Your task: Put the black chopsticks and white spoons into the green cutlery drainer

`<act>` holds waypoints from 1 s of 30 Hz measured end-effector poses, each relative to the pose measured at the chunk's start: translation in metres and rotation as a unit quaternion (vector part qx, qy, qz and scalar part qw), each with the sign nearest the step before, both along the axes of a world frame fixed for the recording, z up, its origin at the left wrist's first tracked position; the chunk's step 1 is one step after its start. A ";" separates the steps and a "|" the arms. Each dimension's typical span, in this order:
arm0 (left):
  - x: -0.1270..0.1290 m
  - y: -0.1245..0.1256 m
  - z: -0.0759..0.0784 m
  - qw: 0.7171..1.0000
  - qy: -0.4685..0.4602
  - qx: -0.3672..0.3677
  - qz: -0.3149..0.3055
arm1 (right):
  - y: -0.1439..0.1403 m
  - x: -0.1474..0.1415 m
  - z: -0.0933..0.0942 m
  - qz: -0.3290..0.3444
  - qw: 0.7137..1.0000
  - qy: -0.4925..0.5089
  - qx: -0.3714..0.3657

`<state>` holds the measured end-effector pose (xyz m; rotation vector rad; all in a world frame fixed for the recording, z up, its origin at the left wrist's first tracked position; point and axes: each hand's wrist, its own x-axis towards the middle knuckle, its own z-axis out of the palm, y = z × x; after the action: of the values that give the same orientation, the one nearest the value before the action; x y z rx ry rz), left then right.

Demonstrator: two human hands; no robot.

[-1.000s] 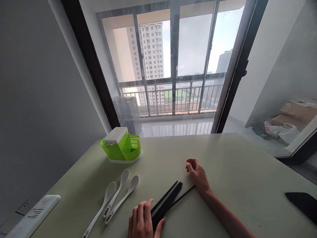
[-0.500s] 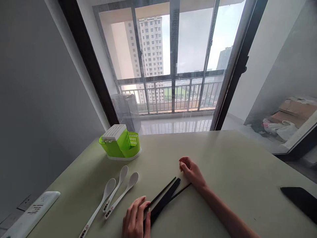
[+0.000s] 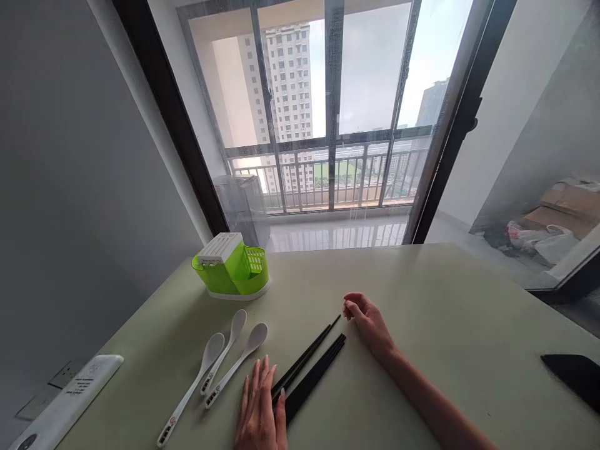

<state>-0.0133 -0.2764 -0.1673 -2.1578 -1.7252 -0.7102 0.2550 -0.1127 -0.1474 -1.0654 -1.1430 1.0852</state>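
Head view: left hand (image 3: 260,409) lies flat, fingers spread, on loose black chopsticks (image 3: 310,369) while the right hand (image 3: 369,322), its grip curled empty, rests beside their tips; a nudge could roll them across the desk (image 3: 445,312).

Bright window backlight, warped edges

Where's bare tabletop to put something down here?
Free: the wide stretch between the right hand and the black phone, and the far edge right of the green caddy. Crowded: near left, where spoons, chopsticks and the left hand bunch together.
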 end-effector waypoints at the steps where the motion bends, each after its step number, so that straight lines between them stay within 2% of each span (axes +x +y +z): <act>1: 0.001 -0.001 0.002 1.000 0.001 -0.004 -0.001 | 0.000 0.000 -0.001 -0.007 1.000 -0.002 0.000; 8: 0.012 -0.007 0.011 0.999 -0.012 -0.022 -0.031 | 0.002 0.004 -0.009 -0.073 0.997 -0.021 0.001; 13: 0.008 -0.008 0.024 0.992 -0.125 0.015 -0.027 | 0.003 0.006 -0.009 -0.092 0.995 -0.023 0.000; 16: -0.011 -0.003 0.037 0.991 -0.123 0.048 0.027 | 0.002 0.005 -0.008 -0.088 0.996 -0.027 0.002; 19: -0.043 0.007 0.043 0.986 -0.069 0.079 0.133 | 0.001 0.003 -0.008 -0.087 0.996 -0.035 0.001; 21: -0.067 0.013 0.043 0.976 -0.041 0.064 0.203 | 0.001 0.003 -0.008 -0.085 0.996 -0.040 -0.001; 23: -0.088 0.017 0.041 0.971 -0.034 0.015 0.236 | 0.001 0.003 -0.009 -0.083 0.995 -0.046 -0.003; 26: -0.109 0.021 0.040 0.974 -0.053 -0.059 0.211 | 0.002 0.003 -0.011 -0.081 0.995 -0.054 -0.005; 30: -0.105 0.029 0.045 0.981 -0.080 -0.083 0.154 | 0.002 0.004 -0.014 -0.077 0.995 -0.065 -0.006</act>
<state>-0.1186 -0.2476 -0.1219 -1.9111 -2.2100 -0.6910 0.2588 -0.1109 -0.1614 -1.2270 -1.1374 0.9129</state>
